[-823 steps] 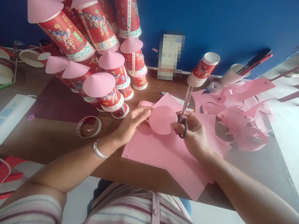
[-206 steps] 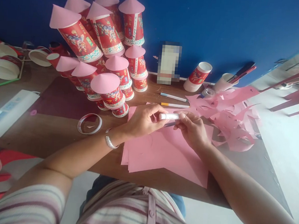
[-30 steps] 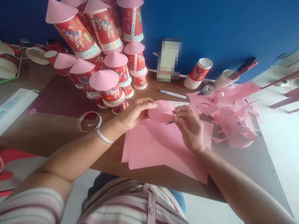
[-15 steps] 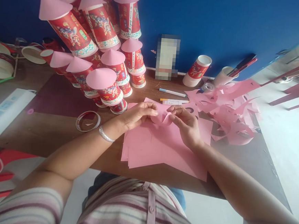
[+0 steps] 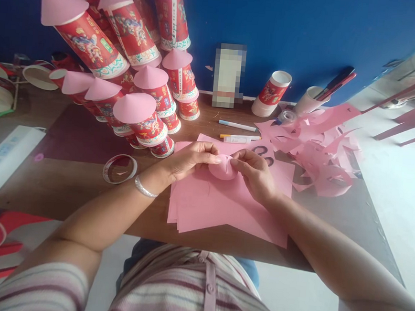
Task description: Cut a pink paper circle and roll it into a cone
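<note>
Both hands pinch a small pink paper circle (image 5: 222, 168) that is curled into a shallow cone, just above a stack of pink paper sheets (image 5: 225, 205) on the wooden table. My left hand (image 5: 189, 160) grips its left edge with fingers closed. My right hand (image 5: 252, 171) presses its right edge between thumb and fingers. Scissors (image 5: 263, 154) lie on the paper just beyond my right hand, with a white glue stick (image 5: 239, 140) and a marker (image 5: 236, 125) behind them.
Red paper cups topped with pink cones (image 5: 139, 112) are stacked at the back left. A tape ring (image 5: 119, 168) lies left of the sheets. Pink paper scraps (image 5: 319, 145) pile at the right. Two cups (image 5: 271, 93) stand by the blue wall, one holding pens (image 5: 333, 84).
The flat pink circle held up a second ago has been curled between both hands into a cone and lowered toward the paper stack. The view has shifted slightly.
</note>
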A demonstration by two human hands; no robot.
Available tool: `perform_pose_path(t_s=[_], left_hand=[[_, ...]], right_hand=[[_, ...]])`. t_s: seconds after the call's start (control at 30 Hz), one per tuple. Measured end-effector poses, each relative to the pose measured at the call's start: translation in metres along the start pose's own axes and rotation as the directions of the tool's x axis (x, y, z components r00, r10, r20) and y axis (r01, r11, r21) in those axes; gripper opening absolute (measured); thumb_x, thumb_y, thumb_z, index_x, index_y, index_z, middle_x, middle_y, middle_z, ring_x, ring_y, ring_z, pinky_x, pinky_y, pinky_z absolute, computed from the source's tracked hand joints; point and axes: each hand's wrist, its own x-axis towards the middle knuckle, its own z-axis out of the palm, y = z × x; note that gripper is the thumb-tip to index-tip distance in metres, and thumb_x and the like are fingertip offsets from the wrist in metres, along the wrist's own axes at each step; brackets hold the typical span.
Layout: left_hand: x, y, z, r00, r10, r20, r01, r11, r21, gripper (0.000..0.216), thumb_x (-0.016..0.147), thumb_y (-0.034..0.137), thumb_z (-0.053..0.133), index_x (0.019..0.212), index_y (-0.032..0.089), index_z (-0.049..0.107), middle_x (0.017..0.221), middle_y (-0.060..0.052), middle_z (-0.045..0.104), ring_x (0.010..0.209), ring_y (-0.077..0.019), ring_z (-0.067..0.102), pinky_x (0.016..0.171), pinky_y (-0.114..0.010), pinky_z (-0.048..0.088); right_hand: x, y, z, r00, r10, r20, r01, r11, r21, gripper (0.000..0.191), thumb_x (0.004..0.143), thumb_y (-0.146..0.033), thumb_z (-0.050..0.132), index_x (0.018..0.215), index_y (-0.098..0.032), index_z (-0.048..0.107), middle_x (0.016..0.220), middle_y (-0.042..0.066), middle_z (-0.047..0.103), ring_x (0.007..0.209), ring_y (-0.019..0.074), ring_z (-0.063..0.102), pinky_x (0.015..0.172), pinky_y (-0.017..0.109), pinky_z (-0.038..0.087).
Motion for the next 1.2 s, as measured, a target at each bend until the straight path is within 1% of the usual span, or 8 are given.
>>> perform_pose_path(t_s=[0.17, 0.33, 0.47, 0.6, 0.87, 1.07, 1.13, 1.2], left_hand=[[-0.0006, 0.0001, -0.0001, 1.0, 0.015, 0.02, -0.015, 1.0, 0.003, 0.034, 0.067, 0.04, 0.086, 0.077, 0.019, 0.062, 0.075, 0.002, 0.055, 0.072, -0.0121, 0.046, 0.069, -0.028, 0.032], [-0.0009, -0.0012, -0.0024, 0.999, 0.019, 0.026, -0.019, 1.0, 0.007, 0.032, 0.071, 0.04, 0.084, 0.088, 0.018, 0.068, 0.085, 0.001, 0.061, 0.076, -0.0127, 0.049, 0.07, -0.028, 0.034], [0.0006, -0.0034, -0.0036, 0.997, 0.056, 0.047, -0.06, 0.995, 0.074, 0.035, 0.08, 0.049, 0.08, 0.095, 0.018, 0.073, 0.091, -0.002, 0.066, 0.083, -0.0153, 0.054, 0.077, -0.03, 0.039], [0.0032, -0.0044, -0.0019, 0.995, 0.085, 0.057, -0.094, 0.98, 0.177, 0.037, 0.081, 0.053, 0.081, 0.087, 0.017, 0.074, 0.089, -0.003, 0.067, 0.089, -0.0173, 0.055, 0.087, -0.032, 0.041], [-0.0004, -0.0002, 0.0023, 0.991, 0.111, 0.071, -0.126, 0.952, 0.277, 0.036, 0.084, 0.052, 0.072, 0.078, 0.017, 0.069, 0.078, -0.001, 0.06, 0.081, -0.0162, 0.051, 0.081, -0.032, 0.039], [-0.0035, 0.0019, 0.003, 0.979, 0.188, 0.073, -0.201, 0.898, 0.392, 0.044, 0.092, 0.05, 0.062, 0.063, 0.019, 0.048, 0.066, 0.003, 0.038, 0.066, -0.0122, 0.036, 0.066, -0.03, 0.03], [-0.0035, 0.0006, 0.0029, 0.976, 0.206, 0.076, -0.219, 0.887, 0.407, 0.042, 0.092, 0.05, 0.062, 0.065, 0.019, 0.052, 0.066, 0.002, 0.043, 0.067, -0.0124, 0.04, 0.066, -0.03, 0.032], [-0.003, -0.0009, 0.0031, 0.974, 0.211, 0.081, -0.226, 0.887, 0.404, 0.036, 0.089, 0.049, 0.067, 0.072, 0.017, 0.062, 0.071, 0.0, 0.056, 0.071, -0.0136, 0.048, 0.069, -0.029, 0.038]], right_hand=[[0.0003, -0.0021, 0.001, 1.0, 0.012, 0.024, -0.013, 0.999, 0.051, 0.036, 0.073, -0.048, 0.092, 0.08, -0.023, 0.067, 0.066, -0.005, 0.057, 0.061, 0.0117, 0.049, 0.06, 0.028, 0.041], [0.001, -0.0007, -0.0006, 1.0, -0.009, 0.024, 0.007, 0.995, 0.096, 0.042, 0.074, -0.044, 0.093, 0.098, -0.023, 0.066, 0.075, -0.004, 0.066, 0.067, 0.0131, 0.057, 0.063, 0.028, 0.045], [0.0001, 0.0006, -0.0004, 0.996, -0.076, 0.043, 0.074, 0.997, 0.036, 0.05, 0.078, -0.045, 0.092, 0.113, -0.024, 0.061, 0.076, -0.005, 0.067, 0.068, 0.0138, 0.06, 0.065, 0.029, 0.047], [-0.0028, 0.0006, 0.0022, 0.99, -0.095, 0.101, 0.099, 0.995, -0.031, 0.052, 0.082, -0.045, 0.089, 0.119, -0.024, 0.057, 0.077, -0.006, 0.066, 0.068, 0.0138, 0.06, 0.066, 0.03, 0.049], [-0.0045, 0.0001, 0.0025, 0.989, -0.066, 0.13, 0.075, 0.995, -0.063, 0.051, 0.084, -0.042, 0.087, 0.121, -0.024, 0.058, 0.08, -0.004, 0.065, 0.072, 0.0152, 0.062, 0.068, 0.032, 0.049], [-0.0056, -0.0024, 0.0031, 0.99, -0.068, 0.127, 0.077, 0.995, -0.067, 0.05, 0.083, -0.043, 0.089, 0.118, -0.023, 0.06, 0.081, -0.003, 0.066, 0.072, 0.0144, 0.061, 0.07, 0.032, 0.05], [-0.0059, -0.0028, 0.0033, 0.989, -0.065, 0.129, 0.074, 0.995, -0.065, 0.05, 0.082, -0.044, 0.089, 0.118, -0.023, 0.061, 0.081, -0.004, 0.066, 0.072, 0.0142, 0.061, 0.07, 0.032, 0.05], [-0.0059, -0.0026, 0.0033, 0.989, -0.065, 0.13, 0.074, 0.995, -0.062, 0.05, 0.082, -0.044, 0.089, 0.118, -0.023, 0.061, 0.08, -0.004, 0.066, 0.072, 0.0142, 0.061, 0.071, 0.033, 0.05]])
